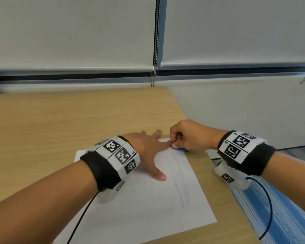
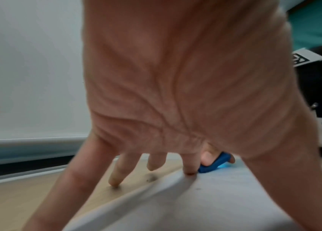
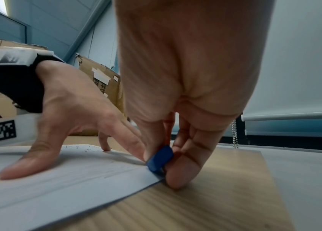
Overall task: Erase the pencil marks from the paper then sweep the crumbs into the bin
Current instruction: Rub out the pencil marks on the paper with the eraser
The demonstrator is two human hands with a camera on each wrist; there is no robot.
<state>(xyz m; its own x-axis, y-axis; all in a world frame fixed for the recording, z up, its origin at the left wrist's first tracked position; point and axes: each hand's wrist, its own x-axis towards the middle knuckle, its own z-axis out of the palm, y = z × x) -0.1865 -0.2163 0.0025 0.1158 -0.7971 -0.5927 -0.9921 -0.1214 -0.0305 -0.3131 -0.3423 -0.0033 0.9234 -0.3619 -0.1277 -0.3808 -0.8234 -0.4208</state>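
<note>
A white sheet of paper [image 1: 148,199] lies on the wooden table [image 1: 60,117], with faint pencil strokes [image 1: 180,175] down its right side. My left hand [image 1: 148,148] presses flat on the paper, fingers spread, thumb [image 1: 159,176] beside the strokes. My right hand [image 1: 187,138] pinches a blue eraser [image 1: 179,149] and holds it against the paper's far right corner. The left wrist view shows the eraser [image 2: 213,163] just beyond my index fingertip. In the right wrist view the eraser [image 3: 160,157] sits on the paper's edge [image 3: 116,171]. Dark crumbs [image 3: 85,149] dot the paper's far edge.
The table's right edge runs close beside the paper; beyond it is a blue striped surface [image 1: 280,217] below. Roller blinds and a bead chain [image 1: 155,50] stand behind the table. Cardboard boxes [image 3: 100,81] sit at the left in the right wrist view. No bin shows.
</note>
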